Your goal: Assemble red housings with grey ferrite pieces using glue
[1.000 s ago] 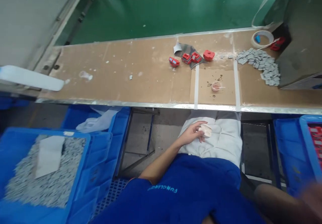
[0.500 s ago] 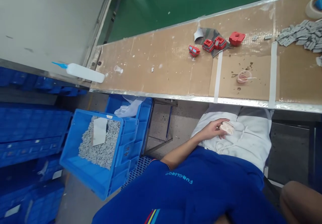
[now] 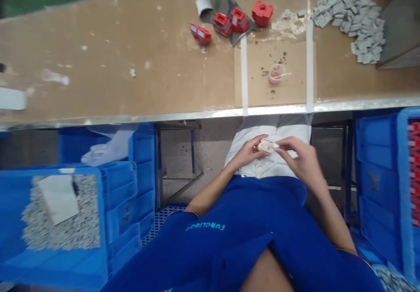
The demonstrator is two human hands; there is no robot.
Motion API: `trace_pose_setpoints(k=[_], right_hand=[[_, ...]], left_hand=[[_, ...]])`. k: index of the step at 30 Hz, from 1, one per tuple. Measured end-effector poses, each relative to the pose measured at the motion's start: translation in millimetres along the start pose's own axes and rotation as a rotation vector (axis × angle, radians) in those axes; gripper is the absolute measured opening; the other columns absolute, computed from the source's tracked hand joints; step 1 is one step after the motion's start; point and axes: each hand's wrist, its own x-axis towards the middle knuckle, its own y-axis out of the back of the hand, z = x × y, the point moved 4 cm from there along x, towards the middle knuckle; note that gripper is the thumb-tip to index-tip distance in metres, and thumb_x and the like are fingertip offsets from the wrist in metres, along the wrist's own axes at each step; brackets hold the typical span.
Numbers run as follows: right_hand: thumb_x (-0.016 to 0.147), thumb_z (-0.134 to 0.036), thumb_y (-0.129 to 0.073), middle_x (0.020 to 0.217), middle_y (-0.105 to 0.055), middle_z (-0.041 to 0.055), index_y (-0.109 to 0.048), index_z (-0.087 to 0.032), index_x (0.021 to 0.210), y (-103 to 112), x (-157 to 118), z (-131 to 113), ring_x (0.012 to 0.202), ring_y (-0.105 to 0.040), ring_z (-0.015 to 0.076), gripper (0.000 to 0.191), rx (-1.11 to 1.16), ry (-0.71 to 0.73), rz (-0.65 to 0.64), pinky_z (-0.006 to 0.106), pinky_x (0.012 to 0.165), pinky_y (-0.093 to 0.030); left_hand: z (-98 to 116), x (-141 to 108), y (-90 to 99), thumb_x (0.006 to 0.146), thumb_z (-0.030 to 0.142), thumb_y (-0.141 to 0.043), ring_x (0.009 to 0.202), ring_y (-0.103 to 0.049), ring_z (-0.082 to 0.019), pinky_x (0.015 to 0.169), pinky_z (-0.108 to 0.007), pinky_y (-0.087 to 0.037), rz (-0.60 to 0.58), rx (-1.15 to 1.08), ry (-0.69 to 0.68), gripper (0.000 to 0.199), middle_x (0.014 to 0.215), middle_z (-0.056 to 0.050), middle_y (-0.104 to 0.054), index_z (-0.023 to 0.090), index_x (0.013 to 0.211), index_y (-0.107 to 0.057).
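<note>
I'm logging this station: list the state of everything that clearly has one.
Left grip: closed on a pale oval piece.
Right grip: pinching a small white object beside it.
Clear round plastic cup: open, thin white stick sticking out.
Left blue plastic crate: open, part-filled with small grey pieces.
Flat grey pieces, right of cup: loosely heaped.
Red blocky plastic parts: lying loose.

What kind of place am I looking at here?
Probably a small-parts assembly workshop: a cardboard-covered workbench carries red plastic parts and a pile of small gray pieces, and a blue plastic crate beside the seated person holds many more gray pieces.
</note>
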Motion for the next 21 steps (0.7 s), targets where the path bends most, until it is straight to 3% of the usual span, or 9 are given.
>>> trace_pose_setpoints(k=[2, 9, 14, 17, 21], right_hand=[[0.103, -0.029, -0.068, 0.097, -0.074, 0.0073, -0.076, -0.022, 0.108, -2, -2, 4, 0.086, -0.071, 0.0218, 0.012, -0.174, 0.018, -0.063, 0.036, 0.082, -0.060], [0.102, -0.016, -0.061, 0.100, -0.073, 0.0103, -0.077, -0.018, 0.111, -33, 3, 33, 0.087, -0.071, 0.0229, 0.019, -0.471, 0.018, -0.168, 0.032, 0.078, -0.056], [0.107, -0.018, -0.050, 0.104, -0.072, 0.0104, -0.078, -0.019, 0.118, -38, -1, 24, 0.090, -0.069, 0.0224, 0.030, -0.549, 0.095, -0.231, 0.032, 0.077, -0.055], [0.109, -0.021, -0.049, 0.113, -0.072, 0.0115, -0.074, -0.019, 0.130, -27, -2, 19, 0.095, -0.070, 0.0208, 0.033, -0.425, 0.139, -0.138, 0.032, 0.079, -0.056], [0.107, -0.031, -0.055, 0.105, -0.075, 0.0103, -0.076, -0.018, 0.123, -9, 0, 38, 0.089, -0.071, 0.0207, 0.029, -0.297, 0.016, 0.058, 0.033, 0.076, -0.058]], left_hand=[[2, 0, -1.1, 0.085, 0.048, -0.083, 0.075, -0.069, -0.014, 0.068, -0.027, -0.060, -0.019, 0.023, -0.026, 0.078, 0.114, -0.010, -0.073, 0.019, 0.151, -0.055], [5, -2, -3.8, 0.088, 0.040, -0.080, 0.067, -0.066, -0.013, 0.065, -0.025, -0.057, -0.033, 0.153, -0.035, 0.074, 0.090, -0.003, -0.073, 0.018, 0.153, -0.054], [5, -2, -3.7, 0.087, 0.034, -0.079, 0.063, -0.063, -0.012, 0.062, -0.023, -0.055, -0.014, 0.130, -0.029, 0.067, 0.085, 0.000, -0.073, 0.018, 0.149, -0.059], [5, 1, -0.6, 0.082, 0.041, -0.086, 0.059, -0.063, -0.011, 0.057, -0.023, -0.055, 0.012, -0.023, -0.012, 0.068, 0.086, -0.001, -0.073, 0.016, 0.140, -0.062], [2, 4, 6.8, 0.078, 0.056, -0.088, 0.055, -0.067, -0.014, 0.054, -0.024, -0.056, 0.042, -0.254, 0.029, 0.070, 0.068, 0.000, -0.070, 0.014, 0.129, -0.064]])
